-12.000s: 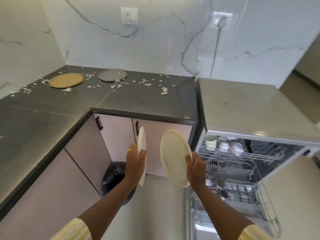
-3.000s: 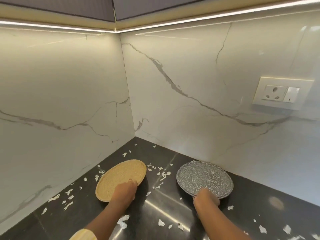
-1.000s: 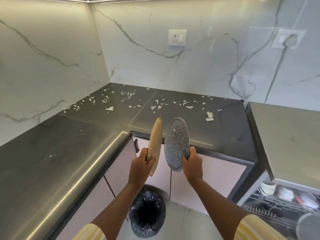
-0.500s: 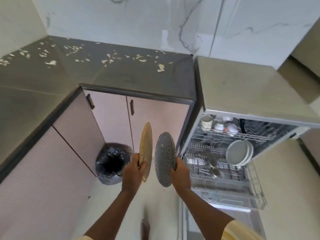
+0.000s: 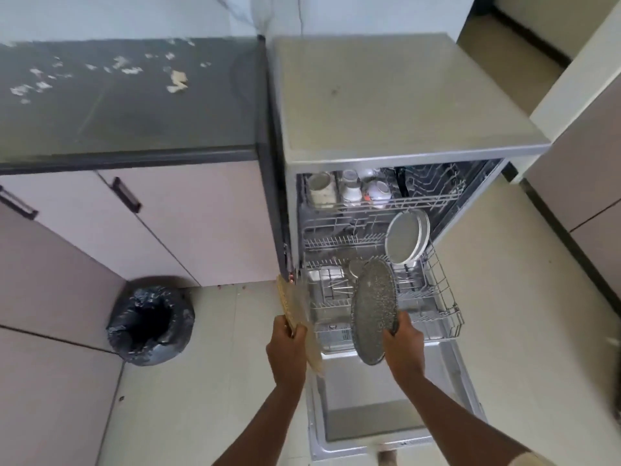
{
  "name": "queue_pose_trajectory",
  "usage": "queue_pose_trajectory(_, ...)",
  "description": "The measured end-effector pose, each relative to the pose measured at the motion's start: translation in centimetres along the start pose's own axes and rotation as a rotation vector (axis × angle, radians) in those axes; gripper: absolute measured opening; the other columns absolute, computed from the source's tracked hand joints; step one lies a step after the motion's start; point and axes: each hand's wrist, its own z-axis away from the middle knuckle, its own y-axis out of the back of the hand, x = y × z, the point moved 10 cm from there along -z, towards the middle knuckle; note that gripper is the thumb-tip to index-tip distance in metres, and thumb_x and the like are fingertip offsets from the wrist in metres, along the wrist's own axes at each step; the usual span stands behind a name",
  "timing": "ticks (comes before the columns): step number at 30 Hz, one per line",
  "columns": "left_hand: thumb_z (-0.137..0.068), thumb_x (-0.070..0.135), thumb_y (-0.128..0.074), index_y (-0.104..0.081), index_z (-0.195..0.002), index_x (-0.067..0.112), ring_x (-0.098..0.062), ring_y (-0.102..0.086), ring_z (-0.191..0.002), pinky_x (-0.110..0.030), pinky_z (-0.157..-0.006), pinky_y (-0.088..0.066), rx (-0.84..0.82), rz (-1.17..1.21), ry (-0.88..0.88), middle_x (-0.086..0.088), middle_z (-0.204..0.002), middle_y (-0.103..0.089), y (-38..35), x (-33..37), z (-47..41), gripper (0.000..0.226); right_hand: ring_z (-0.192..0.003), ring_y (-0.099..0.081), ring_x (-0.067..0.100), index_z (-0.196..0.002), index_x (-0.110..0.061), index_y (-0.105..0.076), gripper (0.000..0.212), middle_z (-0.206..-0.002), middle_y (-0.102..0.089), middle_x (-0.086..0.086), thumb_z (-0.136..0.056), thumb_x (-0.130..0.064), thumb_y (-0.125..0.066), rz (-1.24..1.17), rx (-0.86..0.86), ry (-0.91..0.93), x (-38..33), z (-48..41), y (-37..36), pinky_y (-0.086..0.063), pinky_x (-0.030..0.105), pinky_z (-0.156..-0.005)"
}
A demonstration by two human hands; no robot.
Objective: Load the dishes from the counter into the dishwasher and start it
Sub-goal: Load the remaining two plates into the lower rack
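Note:
My left hand (image 5: pixel 288 344) grips a tan plate (image 5: pixel 297 316) on edge, just left of the pulled-out lower rack (image 5: pixel 437 290) of the open dishwasher (image 5: pixel 386 105). My right hand (image 5: pixel 403 344) grips a grey speckled plate (image 5: pixel 373 311), held upright over the front of that rack. Two pale plates (image 5: pixel 405 237) stand in the rack's back right. Cups (image 5: pixel 349 188) sit in the upper rack. The dishwasher door (image 5: pixel 386 412) lies open below my arms.
A dark counter (image 5: pixel 134 102) strewn with white scraps runs to the left of the dishwasher. Pink cabinet doors (image 5: pixel 188 223) are under it. A bin with a black liner (image 5: pixel 149 324) stands on the floor at the left. Pale floor lies to the right.
I have turned from the counter to the dishwasher. Both plates moved right and down with my hands, and the grey plate is now over the lower rack.

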Motion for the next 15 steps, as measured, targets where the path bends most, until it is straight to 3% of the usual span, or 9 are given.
queue_pose_trajectory(2, -0.087, 0.009, -0.054, -0.051, -0.085, 0.013, -0.022, -0.056, -0.066, -0.030, -0.059, -0.048, 0.019, 0.019, 0.144, 0.000, -0.071, -0.057, -4.8, -2.2, -1.1, 0.005, -0.059, -0.054, 0.026, -0.101, 0.003, -0.052, 0.014, -0.071, -0.056, 0.011, -0.088, 0.004, -0.048, 0.034, 0.010, -0.029, 3.2, -4.6, 0.5, -0.051, 0.030, -0.054)
queue_pose_trajectory(6, -0.085, 0.013, -0.055, -0.052, -0.085, 0.016, -0.032, -0.059, -0.080, -0.044, -0.075, -0.053, 0.114, 0.079, 0.316, -0.003, -0.072, -0.055, -13.8, -5.0, -3.5, 0.004, -0.059, -0.050, 0.022, -0.101, 0.003, -0.052, 0.013, -0.073, -0.054, 0.010, -0.088, 0.003, -0.049, 0.065, 0.021, -0.047, 8.1, -13.8, 1.6, -0.040, 0.019, -0.048)
queue_pose_trajectory(9, -0.089, 0.013, -0.052, -0.053, -0.097, 0.010, -0.027, -0.057, -0.077, -0.030, -0.062, -0.050, 0.079, 0.053, 0.237, -0.003, -0.078, -0.055, -20.4, -3.5, -6.0, 0.008, -0.066, -0.053, 0.024, -0.106, 0.003, -0.052, 0.019, -0.080, -0.057, 0.014, -0.087, 0.000, -0.052, 0.109, 0.007, 0.011, 10.0, -21.3, 1.1, -0.048, 0.025, -0.057)
queue_pose_trajectory(11, -0.087, 0.020, -0.052, -0.048, -0.098, 0.015, -0.018, -0.053, -0.068, -0.012, -0.046, -0.042, 0.035, 0.101, 0.153, 0.003, -0.074, -0.052, -24.0, -1.7, -7.8, 0.013, -0.072, -0.058, 0.029, -0.108, 0.004, -0.052, 0.022, -0.086, -0.061, 0.019, -0.086, -0.002, -0.053, 0.140, 0.005, 0.053, 10.6, -25.9, 0.2, -0.044, 0.026, -0.059)
queue_pose_trajectory(13, -0.078, 0.028, -0.048, -0.042, -0.098, 0.020, -0.011, -0.051, -0.065, -0.007, -0.044, -0.040, -0.008, 0.108, 0.074, 0.009, -0.074, -0.050, -27.0, -0.4, -9.9, 0.022, -0.077, -0.061, 0.033, -0.108, 0.004, -0.052, 0.023, -0.089, -0.062, 0.023, -0.086, -0.001, -0.052, 0.133, 0.004, 0.060, 10.9, -30.0, -0.8, -0.041, 0.026, -0.058)
queue_pose_trajectory(15, -0.081, 0.022, -0.052, -0.043, -0.094, 0.014, -0.016, -0.052, -0.070, -0.008, -0.048, -0.041, -0.050, 0.086, 0.042, 0.008, -0.075, -0.051, -29.8, -0.2, -11.8, 0.018, -0.075, -0.061, 0.030, -0.109, 0.005, -0.052, 0.024, -0.090, -0.063, 0.022, -0.085, 0.002, -0.052, 0.103, 0.016, 0.073, 10.9, -33.5, -1.8, -0.044, 0.027, -0.059)
